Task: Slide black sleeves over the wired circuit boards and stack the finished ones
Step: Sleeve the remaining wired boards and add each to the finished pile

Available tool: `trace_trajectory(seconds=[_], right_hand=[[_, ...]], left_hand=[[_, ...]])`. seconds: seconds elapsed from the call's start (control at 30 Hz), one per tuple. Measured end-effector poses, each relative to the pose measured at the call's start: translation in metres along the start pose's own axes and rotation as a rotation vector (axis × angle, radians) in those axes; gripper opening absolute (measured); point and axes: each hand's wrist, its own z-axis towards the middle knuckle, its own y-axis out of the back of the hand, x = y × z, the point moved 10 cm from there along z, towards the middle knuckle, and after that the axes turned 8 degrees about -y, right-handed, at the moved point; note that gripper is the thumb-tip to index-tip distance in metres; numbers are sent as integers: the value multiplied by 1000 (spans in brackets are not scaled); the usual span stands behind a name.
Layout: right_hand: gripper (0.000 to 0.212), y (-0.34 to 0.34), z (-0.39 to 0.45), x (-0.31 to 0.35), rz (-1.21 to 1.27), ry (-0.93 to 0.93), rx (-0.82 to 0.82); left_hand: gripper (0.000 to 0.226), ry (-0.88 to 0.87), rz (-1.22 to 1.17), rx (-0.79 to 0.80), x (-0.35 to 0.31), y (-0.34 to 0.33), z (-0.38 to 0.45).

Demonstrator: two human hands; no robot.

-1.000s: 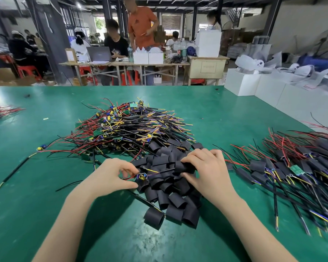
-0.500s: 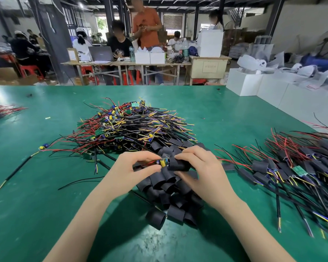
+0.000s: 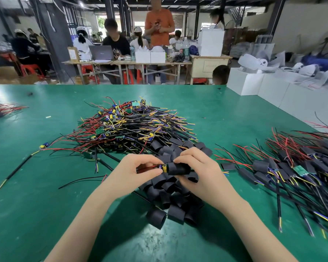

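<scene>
Green table [image 3: 36, 186], bearing all items. Heap of bare wired boards [image 3: 129, 127], behind the hands. Stack of sleeved boards [image 3: 292, 167], right of the heap. Pile of loose black sleeves [image 3: 170, 201], in front of the heap, under the hands. Left hand [image 3: 133, 173], fingers curled, pinching a wired board [image 3: 164, 166]. Right hand [image 3: 199, 171], fingers curled round a black sleeve [image 3: 178, 168], its mouth touching the board's end, above the sleeve pile.

Matt black sleeves [image 3: 175, 195], glossy green table [image 3: 36, 186]
</scene>
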Motion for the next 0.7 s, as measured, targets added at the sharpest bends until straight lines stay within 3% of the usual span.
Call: trace_trajectory(seconds=[0.23,0.37,0.7], right_hand=[[29,0,-1,-3,-9,-51,22],[31,3,-1,-9,16,-87,25],[30,-1,-1,-7,32,-84,40]], left_hand=[[20,-58,55,-93,-9,-5,0],[26,-43,-53,-92,-5,-5,2],[20,11,-73,-169,6,-3,2]])
